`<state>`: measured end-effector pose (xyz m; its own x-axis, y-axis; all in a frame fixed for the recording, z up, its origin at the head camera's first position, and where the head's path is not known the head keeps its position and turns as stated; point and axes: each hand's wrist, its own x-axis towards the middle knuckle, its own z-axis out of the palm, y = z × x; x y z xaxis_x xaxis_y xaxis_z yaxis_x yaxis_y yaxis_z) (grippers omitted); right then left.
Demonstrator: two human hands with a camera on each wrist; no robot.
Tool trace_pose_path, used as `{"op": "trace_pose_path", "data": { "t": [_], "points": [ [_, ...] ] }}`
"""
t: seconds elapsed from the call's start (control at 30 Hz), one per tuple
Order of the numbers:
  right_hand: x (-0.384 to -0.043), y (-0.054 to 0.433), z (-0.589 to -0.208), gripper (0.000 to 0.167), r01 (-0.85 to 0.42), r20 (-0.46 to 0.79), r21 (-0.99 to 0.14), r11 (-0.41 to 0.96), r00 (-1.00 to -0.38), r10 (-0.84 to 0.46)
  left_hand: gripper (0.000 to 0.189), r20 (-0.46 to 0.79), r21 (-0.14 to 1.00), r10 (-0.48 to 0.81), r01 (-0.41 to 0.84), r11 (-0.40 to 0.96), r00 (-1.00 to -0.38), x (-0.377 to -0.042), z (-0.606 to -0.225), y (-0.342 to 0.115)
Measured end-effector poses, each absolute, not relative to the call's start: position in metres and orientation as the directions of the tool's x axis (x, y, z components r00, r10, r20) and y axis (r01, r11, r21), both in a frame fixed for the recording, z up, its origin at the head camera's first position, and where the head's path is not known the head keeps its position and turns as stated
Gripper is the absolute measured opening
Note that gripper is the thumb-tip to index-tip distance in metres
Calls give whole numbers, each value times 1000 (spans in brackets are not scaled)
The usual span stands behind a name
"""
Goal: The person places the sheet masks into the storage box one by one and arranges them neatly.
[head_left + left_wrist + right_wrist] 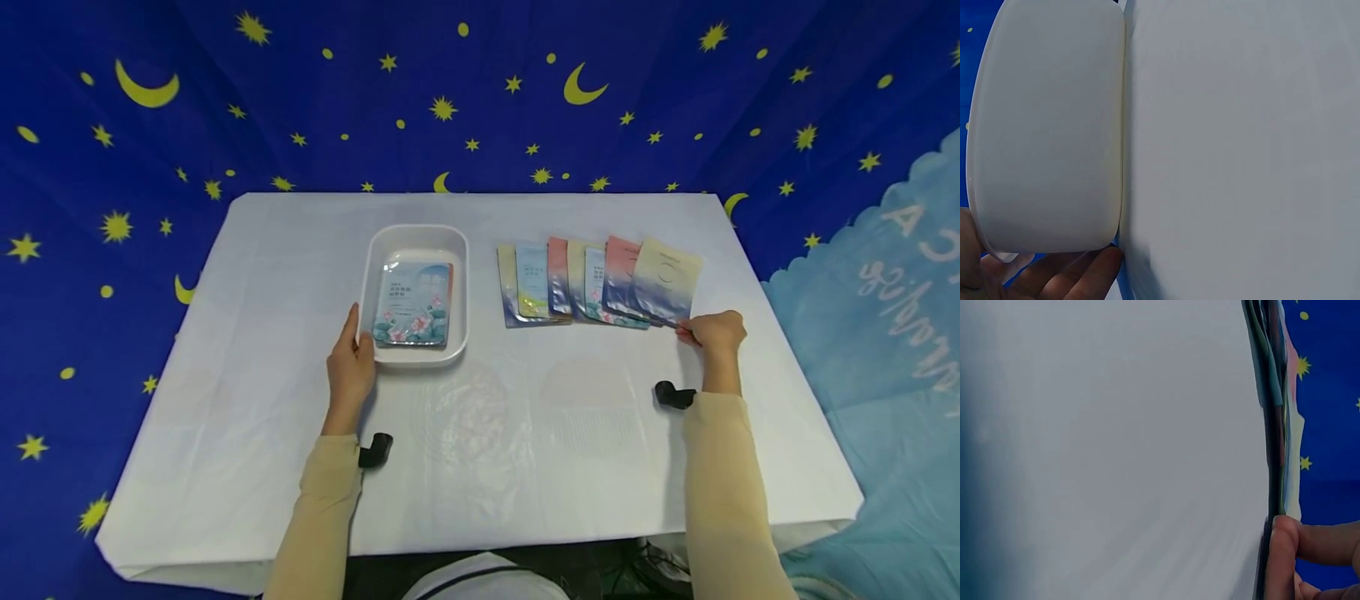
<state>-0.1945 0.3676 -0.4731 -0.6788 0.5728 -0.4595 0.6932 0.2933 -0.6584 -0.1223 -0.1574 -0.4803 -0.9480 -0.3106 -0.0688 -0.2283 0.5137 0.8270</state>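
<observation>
A white plastic tray (459, 333) sits left of the middle of the table. In it lies a short stack of sheet mask packets, topped by a blue one with pink flowers (412, 304). My left hand (350, 375) rests against the tray's near left side; in the left wrist view its fingers (1094, 275) touch the outer wall below the rim. To the right, several sheet mask packets overlap in a fanned row. My right hand (716, 333) pinches the lower right corner of the end packet, cream and purple (667, 279), between thumb and finger (1282, 556).
The row's other packets include a light blue one (532, 279) and a coral one (618, 267). White cloth covers the table (480, 467). A blue curtain with stars and moons (495, 92) hangs behind, and a light blue fabric (885, 375) hangs at right.
</observation>
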Motion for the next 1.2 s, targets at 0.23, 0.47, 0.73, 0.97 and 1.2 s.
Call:
{"op": "trace_pose_path", "data": {
  "t": [0.23,0.47,0.73,0.97,1.2],
  "points": [
    [-189,368,-476,11,612,-520,-791,-17,-657,546,54,-73,829,-311,-231,510,-948,-123,-482,-158],
    [-182,361,-469,17,500,-452,-860,-101,-654,606,54,-72,827,-317,-234,512,-946,-122,-481,-158],
    [-174,325,-439,15,324,-342,-934,-152,-680,648,53,-63,829,-313,-224,513,-948,-123,-482,-158],
    [-172,265,-419,20,90,-150,-987,-131,-800,581,54,-90,837,-311,-241,492,-946,-123,-481,-158],
    [-169,196,-413,19,-90,41,-991,-100,-911,411,54,-107,844,-307,-249,475,-946,-123,-480,-159]
  ]
}}
